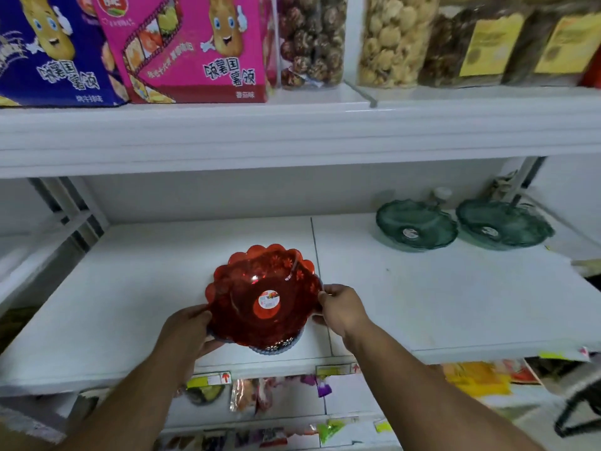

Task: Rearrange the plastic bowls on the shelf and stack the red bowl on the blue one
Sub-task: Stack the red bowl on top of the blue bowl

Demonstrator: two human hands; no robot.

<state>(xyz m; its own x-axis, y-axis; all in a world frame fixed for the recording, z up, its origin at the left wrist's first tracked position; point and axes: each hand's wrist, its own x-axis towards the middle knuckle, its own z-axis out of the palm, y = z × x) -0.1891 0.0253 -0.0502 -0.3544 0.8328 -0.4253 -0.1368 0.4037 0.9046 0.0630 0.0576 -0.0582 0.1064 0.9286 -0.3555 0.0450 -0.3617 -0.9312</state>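
A translucent red bowl (263, 294) with a scalloped rim and a round sticker in its middle sits nested in a blue bowl (276, 348), of which only a sliver of patterned rim shows beneath its near edge. The pair rests on the white middle shelf (130, 288), near the front. My left hand (187, 330) grips the stacked bowls at their left rim. My right hand (340, 309) pinches the rim on the right side. Two green bowls, one (416, 227) left and one (502, 222) right, stand side by side at the back right of the same shelf.
The upper shelf (292, 131) overhangs close above, carrying snack boxes (192, 47) and clear jars (312, 40) of food. Below the front edge hang price tags (208, 380) and packets on a lower shelf. A dark stand (582, 405) is at the lower right.
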